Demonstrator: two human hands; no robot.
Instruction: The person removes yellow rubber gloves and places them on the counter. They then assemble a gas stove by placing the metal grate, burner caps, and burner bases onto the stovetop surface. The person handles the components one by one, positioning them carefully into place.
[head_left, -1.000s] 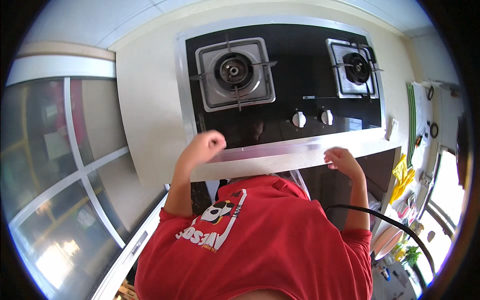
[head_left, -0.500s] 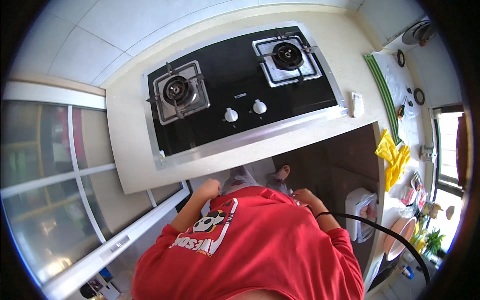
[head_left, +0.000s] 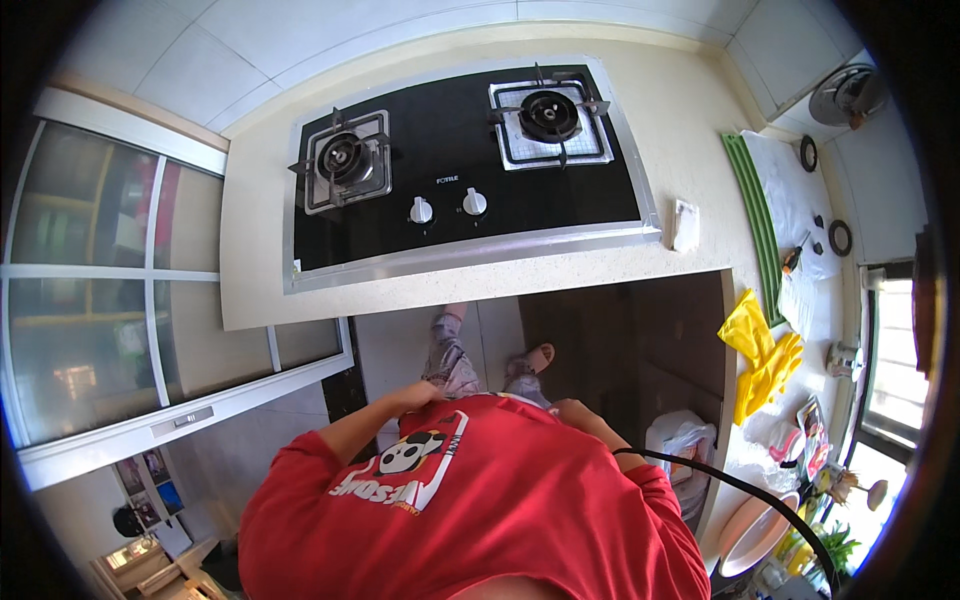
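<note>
My left hand (head_left: 418, 395) rests at the front hem of my red shirt (head_left: 520, 490), its fingers mostly hidden. At the hem's other side is my right hand (head_left: 572, 411), largely covered by the shirt and sleeve, so its fingers do not show. Ahead of me, apart from both hands, a black glass gas stove (head_left: 410, 140) is set into the pale countertop (head_left: 260, 250). It has two burners with metal pan supports. Two white knobs, the left knob (head_left: 421, 210) and the right knob (head_left: 474, 202), stand near its front edge.
Yellow rubber gloves (head_left: 762, 365) lie on the right counter beside a green ridged strip (head_left: 755, 220). A small white block (head_left: 685, 226) sits right of the stove. A framed glass sliding door (head_left: 90, 330) stands left. A black cable (head_left: 740, 470) runs from my right side.
My view has shifted, so the stove appears less tilted and more of the floor and my legs shows. Both hands stay at the shirt's hem.
</note>
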